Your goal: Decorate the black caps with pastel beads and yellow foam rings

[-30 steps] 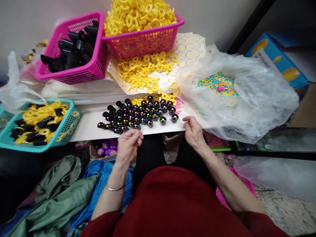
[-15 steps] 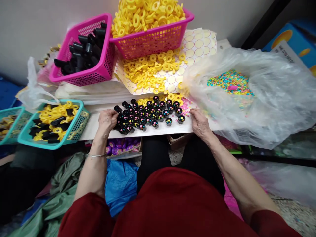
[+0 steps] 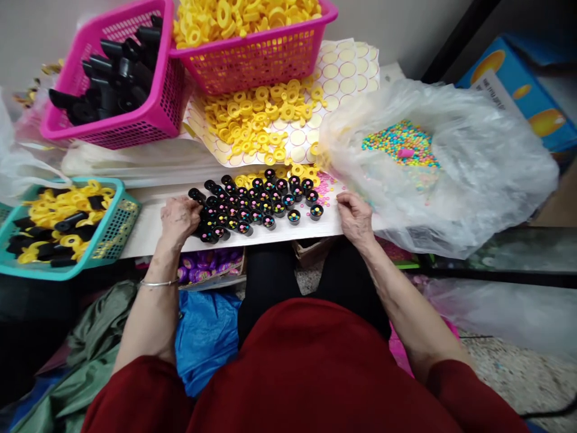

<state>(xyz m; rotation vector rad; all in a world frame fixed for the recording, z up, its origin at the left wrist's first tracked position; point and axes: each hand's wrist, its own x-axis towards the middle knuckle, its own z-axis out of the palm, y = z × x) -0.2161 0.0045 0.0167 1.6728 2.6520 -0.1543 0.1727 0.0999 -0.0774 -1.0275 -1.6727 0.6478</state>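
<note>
Many small black cups (image 3: 256,216) stand upright in a tight cluster on the white board (image 3: 306,228), with pink, yellow and blue beads in them. At the cluster's left end is my left hand (image 3: 179,218), its fingers bent and closed on a black cup at the edge, which they partly hide. My right hand (image 3: 355,218) rests at the right side of the board, apart from the cups. Its thumb and fingertips are pinched together; whatever lies between them is too small to make out. Loose pink beads (image 3: 325,186) lie scattered between this hand and the cups.
Behind the cups lie yellow ring pieces (image 3: 252,120) on sticker sheets (image 3: 345,69). Pink baskets of black tubes (image 3: 108,78) and yellow rings (image 3: 247,18) stand at the back. A teal basket (image 3: 118,222) is left; a clear plastic bag (image 3: 487,162) with coloured beads (image 3: 401,141) is right.
The camera view has turned, so the baskets, cups and bag sit further left in the picture. Both hands stay near the same places beside the cups, with fingers still closed.
</note>
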